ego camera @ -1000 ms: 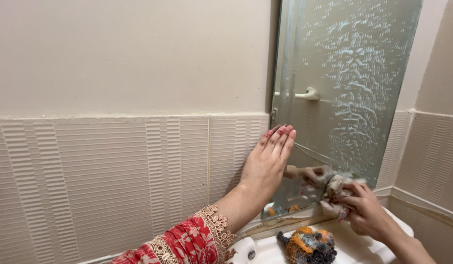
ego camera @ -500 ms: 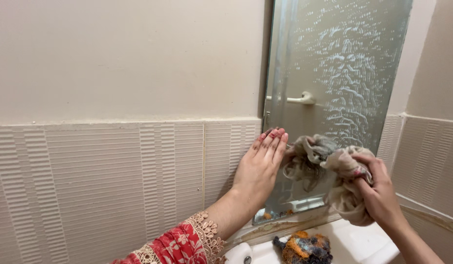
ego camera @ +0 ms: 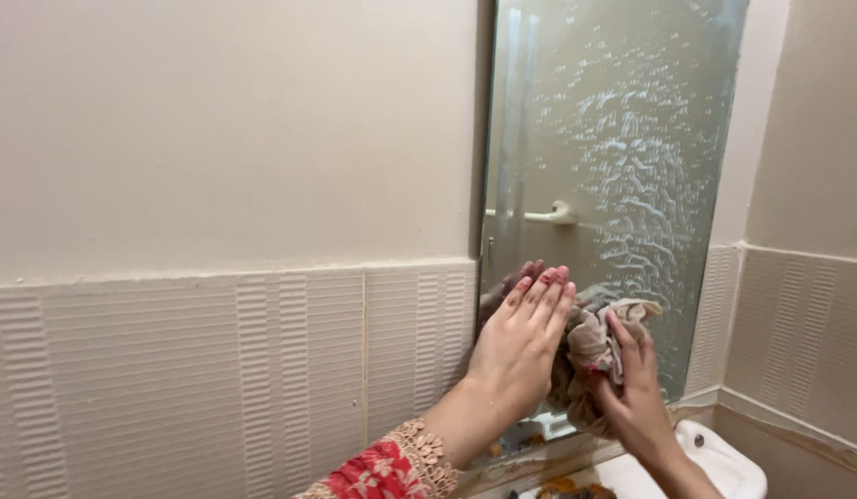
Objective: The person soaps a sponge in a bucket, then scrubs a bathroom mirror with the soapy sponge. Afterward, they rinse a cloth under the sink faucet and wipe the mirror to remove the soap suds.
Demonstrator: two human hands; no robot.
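We find the lighting soft, warm and even, with no harsh glare. The mirror (ego camera: pixel 613 185) is hazed by white smears that dull its reflection. A faint shadow runs along its left edge. Both hands are slightly motion-blurred. The wall tiles (ego camera: pixel 216 370) stay sharp, with little edge distortion.

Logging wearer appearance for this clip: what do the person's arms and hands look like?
The left hand has pinkish-red painted nails; its forearm ends in a red floral-print sleeve with beige lace cuff. The right hand shows a bare wrist and no sleeve in view.
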